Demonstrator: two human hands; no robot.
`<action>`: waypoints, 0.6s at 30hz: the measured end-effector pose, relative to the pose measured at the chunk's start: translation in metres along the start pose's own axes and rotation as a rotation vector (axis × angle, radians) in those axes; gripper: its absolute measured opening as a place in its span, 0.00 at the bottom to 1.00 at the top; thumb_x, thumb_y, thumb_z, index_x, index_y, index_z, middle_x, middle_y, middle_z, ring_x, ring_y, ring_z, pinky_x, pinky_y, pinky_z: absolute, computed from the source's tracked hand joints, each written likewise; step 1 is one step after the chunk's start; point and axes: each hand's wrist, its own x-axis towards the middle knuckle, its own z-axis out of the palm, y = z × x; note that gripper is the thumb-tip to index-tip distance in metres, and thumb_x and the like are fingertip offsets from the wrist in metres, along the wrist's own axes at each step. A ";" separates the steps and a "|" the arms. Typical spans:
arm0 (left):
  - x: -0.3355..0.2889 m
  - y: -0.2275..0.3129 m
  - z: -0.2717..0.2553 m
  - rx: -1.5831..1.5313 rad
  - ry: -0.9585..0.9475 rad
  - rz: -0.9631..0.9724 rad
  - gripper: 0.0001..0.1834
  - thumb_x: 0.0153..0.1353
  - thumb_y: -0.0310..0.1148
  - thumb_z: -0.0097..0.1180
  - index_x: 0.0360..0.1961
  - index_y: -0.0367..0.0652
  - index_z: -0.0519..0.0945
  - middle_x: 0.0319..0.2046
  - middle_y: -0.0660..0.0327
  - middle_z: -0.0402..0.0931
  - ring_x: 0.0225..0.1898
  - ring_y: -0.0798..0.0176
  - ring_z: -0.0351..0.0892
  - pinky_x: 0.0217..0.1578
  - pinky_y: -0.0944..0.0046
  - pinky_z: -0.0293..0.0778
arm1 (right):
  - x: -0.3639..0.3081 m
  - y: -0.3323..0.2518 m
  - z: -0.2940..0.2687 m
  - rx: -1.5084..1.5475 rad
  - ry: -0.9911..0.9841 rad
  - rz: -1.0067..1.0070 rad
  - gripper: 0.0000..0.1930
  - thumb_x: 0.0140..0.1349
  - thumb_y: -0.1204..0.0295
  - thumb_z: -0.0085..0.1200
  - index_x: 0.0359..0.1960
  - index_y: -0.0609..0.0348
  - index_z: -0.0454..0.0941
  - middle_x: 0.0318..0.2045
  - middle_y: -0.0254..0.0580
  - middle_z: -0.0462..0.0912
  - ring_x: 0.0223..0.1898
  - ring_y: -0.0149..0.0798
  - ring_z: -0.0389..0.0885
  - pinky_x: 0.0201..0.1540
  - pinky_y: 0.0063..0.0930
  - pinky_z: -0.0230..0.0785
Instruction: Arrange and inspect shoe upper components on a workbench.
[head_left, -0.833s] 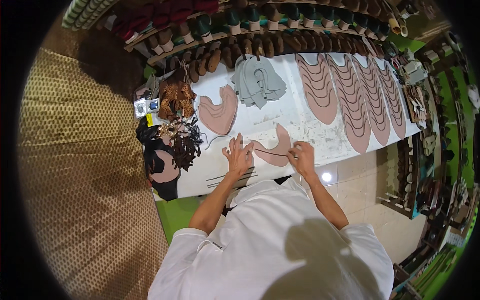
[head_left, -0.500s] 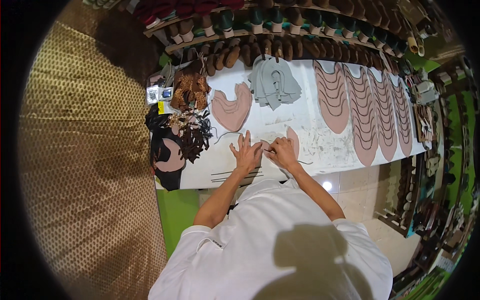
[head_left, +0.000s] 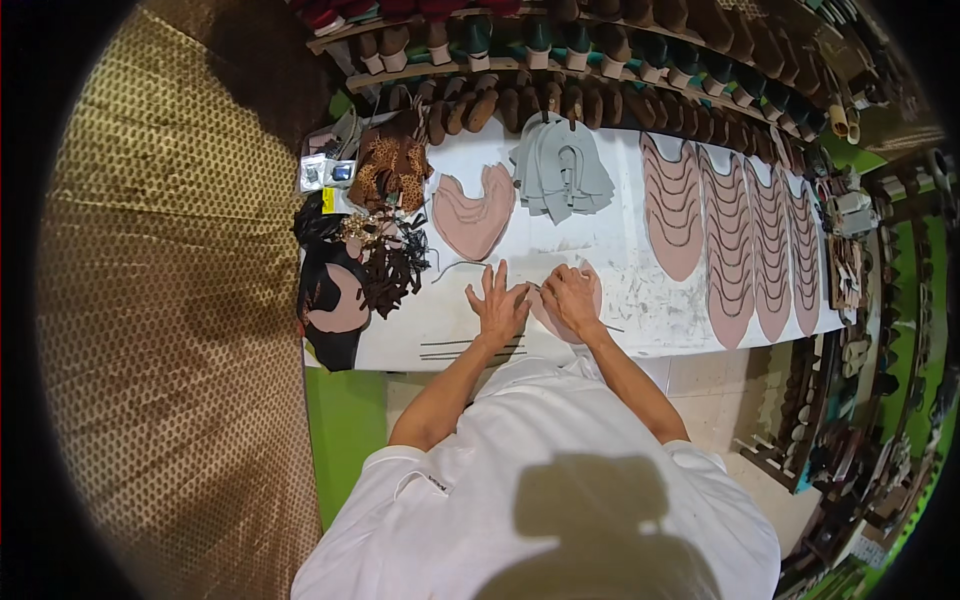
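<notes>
A curved pink shoe-upper piece [head_left: 549, 319] lies on the white table under and between my hands. My left hand [head_left: 499, 312] rests beside it with fingers spread, its thumb side at the piece's edge. Over the piece, my right hand [head_left: 571, 300] has its thumb and fingertips pinched on a thin dark strip at the piece's edge. The strip's tail [head_left: 613, 328] sticks out to the right of that wrist. Several cut dark strips [head_left: 470, 345] lie near the table's front edge, left of my hands. Another thin strip [head_left: 462, 264] curves on the table behind my left hand.
Stacked pink pieces [head_left: 474, 215] and grey pieces [head_left: 561, 165] lie behind my hands. Rows of overlapping pink pieces with dark edges [head_left: 727, 240] cover the right side. Leopard-print [head_left: 391, 172] and dark scraps [head_left: 397, 270] crowd the left end. Shoe racks [head_left: 600, 68] stand along the back.
The view has shifted slightly. My right hand has turned a little over the pink piece, and more of the piece shows between my hands. The left hand keeps its spread pose.
</notes>
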 end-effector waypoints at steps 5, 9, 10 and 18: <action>-0.001 -0.002 -0.001 -0.005 0.013 0.000 0.16 0.60 0.44 0.69 0.50 0.62 0.89 0.79 0.53 0.52 0.80 0.43 0.43 0.67 0.19 0.38 | 0.015 -0.004 0.003 -0.085 -0.041 -0.055 0.08 0.66 0.64 0.59 0.35 0.51 0.87 0.44 0.35 0.79 0.51 0.42 0.77 0.67 0.62 0.51; 0.000 0.000 -0.002 -0.022 0.014 0.001 0.15 0.59 0.44 0.69 0.48 0.62 0.90 0.78 0.54 0.54 0.80 0.43 0.43 0.67 0.18 0.38 | 0.022 -0.005 0.005 -0.168 -0.055 -0.085 0.06 0.63 0.67 0.61 0.34 0.51 0.88 0.43 0.33 0.81 0.52 0.39 0.79 0.69 0.65 0.50; 0.000 0.000 -0.002 -0.022 0.014 0.001 0.15 0.59 0.44 0.69 0.48 0.62 0.90 0.78 0.54 0.54 0.80 0.43 0.43 0.67 0.18 0.38 | 0.023 -0.005 0.005 -0.168 -0.056 -0.084 0.06 0.63 0.67 0.61 0.34 0.51 0.88 0.43 0.33 0.81 0.52 0.39 0.79 0.69 0.65 0.50; -0.002 -0.004 0.002 -0.033 0.066 0.022 0.14 0.58 0.43 0.71 0.46 0.58 0.91 0.77 0.54 0.55 0.80 0.44 0.43 0.67 0.19 0.38 | 0.026 -0.011 0.005 -0.232 -0.089 -0.052 0.05 0.61 0.68 0.61 0.32 0.50 0.89 0.41 0.34 0.82 0.52 0.40 0.79 0.72 0.69 0.47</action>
